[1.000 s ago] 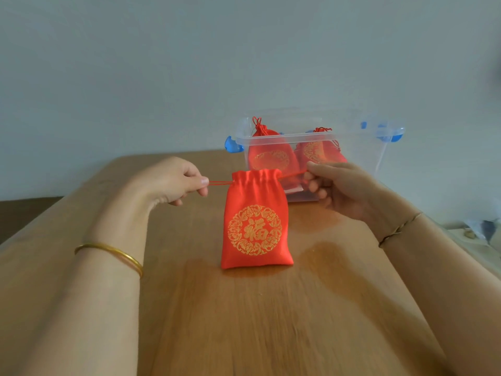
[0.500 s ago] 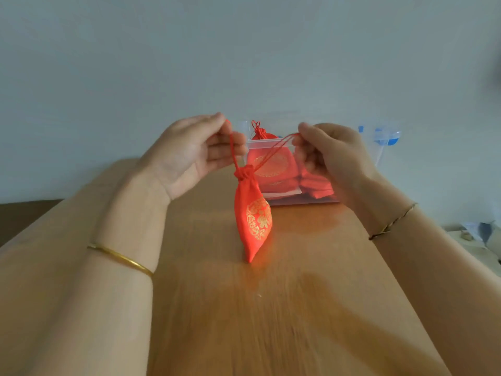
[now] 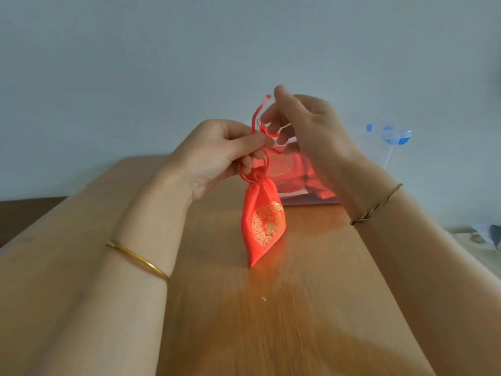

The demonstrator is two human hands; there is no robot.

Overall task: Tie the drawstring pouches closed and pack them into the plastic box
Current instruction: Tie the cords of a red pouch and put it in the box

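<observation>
So, only the head view here. We've got the red pouch (image 3: 264,223) hanging straight down from our hands, long axis near vertical, bottom tip touching or almost touching the wooden table (image 3: 271,321); we can't tell which. Its neck is cinched tight just under our left hand (image 3: 217,156), which is pinched shut on the drawstring (image 3: 257,126) right above the neck. Our right hand (image 3: 306,126) sits a bit higher and farther out, fingers (image 3: 271,118) nipping the cord loops, one loose end poking up. Both hands are practically touching, so the knot has to get made in that small gap.

Just past our right hand is the clear plastic box (image 3: 390,147), blue latch showing, with more red pouches (image 3: 287,169) already lying inside. We can't count them.
</observation>
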